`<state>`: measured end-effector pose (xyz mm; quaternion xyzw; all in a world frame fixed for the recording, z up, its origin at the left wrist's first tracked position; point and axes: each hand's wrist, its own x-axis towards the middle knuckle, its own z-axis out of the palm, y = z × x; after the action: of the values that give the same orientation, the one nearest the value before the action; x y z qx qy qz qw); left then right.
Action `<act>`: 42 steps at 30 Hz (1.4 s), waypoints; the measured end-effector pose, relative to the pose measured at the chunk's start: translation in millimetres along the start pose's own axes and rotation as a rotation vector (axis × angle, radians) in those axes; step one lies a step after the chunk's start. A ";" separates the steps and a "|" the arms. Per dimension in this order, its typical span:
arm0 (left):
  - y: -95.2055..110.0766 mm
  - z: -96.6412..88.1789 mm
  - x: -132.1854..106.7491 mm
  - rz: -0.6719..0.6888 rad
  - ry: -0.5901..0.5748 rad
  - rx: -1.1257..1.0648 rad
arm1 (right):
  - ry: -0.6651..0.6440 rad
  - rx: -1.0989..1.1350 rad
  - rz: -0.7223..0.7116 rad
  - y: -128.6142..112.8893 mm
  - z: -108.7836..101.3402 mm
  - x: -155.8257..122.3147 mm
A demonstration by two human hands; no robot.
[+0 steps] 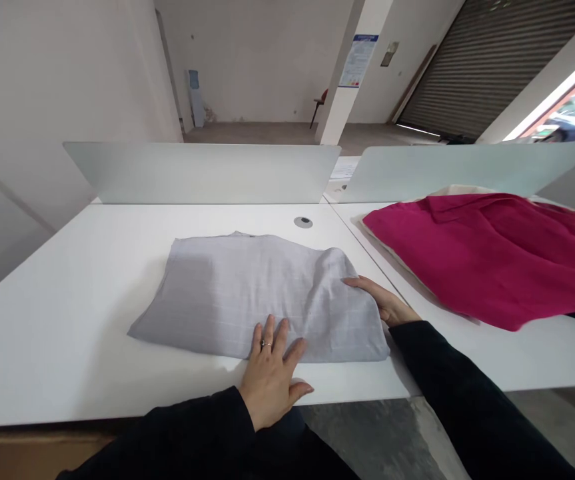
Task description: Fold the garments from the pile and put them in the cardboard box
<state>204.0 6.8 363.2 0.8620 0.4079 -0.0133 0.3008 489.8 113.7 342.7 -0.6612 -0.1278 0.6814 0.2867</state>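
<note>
A light grey cloth (247,287) with faint pale lines lies folded into a rough rectangle on the white desk. My left hand (272,373), with a ring on one finger, rests flat on its near edge, fingers spread. At the cloth's right end, my right hand (387,303) has hold of the edge. Some of its fingers show on top of the fabric, and the rest are hidden by the cloth. The fabric is rumpled and slightly raised near that hand.
Magenta fabric (497,253) lies over cream cloth on the adjoining desk at right. Two frosted divider panels (217,173) stand along the back edge. A round cable grommet (303,222) sits behind the grey cloth. A cardboard box (27,460) is below at front left.
</note>
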 end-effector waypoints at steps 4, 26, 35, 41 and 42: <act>-1.4 -3.5 0.7 0.004 -0.017 -0.043 | 0.029 0.146 0.150 -13.0 14.4 -9.7; -46.2 -49.3 -67.0 -0.700 0.169 -1.627 | -0.611 -0.208 -0.432 -33.8 251.3 45.8; -93.2 -90.0 -79.9 -0.940 0.550 -1.807 | -0.498 -0.928 -0.930 11.8 180.6 -20.3; -124.7 -113.6 -85.9 -0.953 0.720 -1.606 | -0.309 -1.413 -1.361 66.9 179.1 -59.6; -127.3 -114.1 -86.1 -0.953 0.723 -1.595 | -0.266 -1.428 -1.383 69.2 178.6 -60.1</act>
<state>30.6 69.3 415.0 0.1062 0.6682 0.4085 0.6127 298.1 61.1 370.7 -0.3772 -0.8942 0.1971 0.1390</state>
